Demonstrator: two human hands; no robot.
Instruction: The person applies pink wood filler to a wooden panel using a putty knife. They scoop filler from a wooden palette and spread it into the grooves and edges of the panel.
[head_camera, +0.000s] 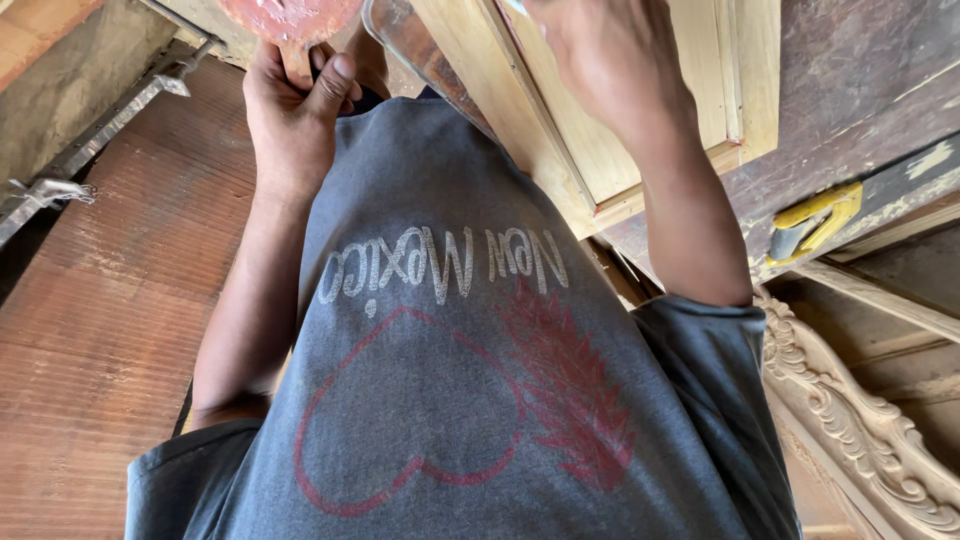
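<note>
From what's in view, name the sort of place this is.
Probably a woodworking or carpentry shop: a pale wooden panelled frame under the right hand, a carved ornamental wooden piece, and a metal bar clamp on the boards.

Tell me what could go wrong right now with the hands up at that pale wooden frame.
The left hand grips a reddish tool handle at the picture's top edge; its working end is hidden, so a slip could go unnoticed. The right hand presses the pale wooden frame, possibly near the tool's path.
</note>
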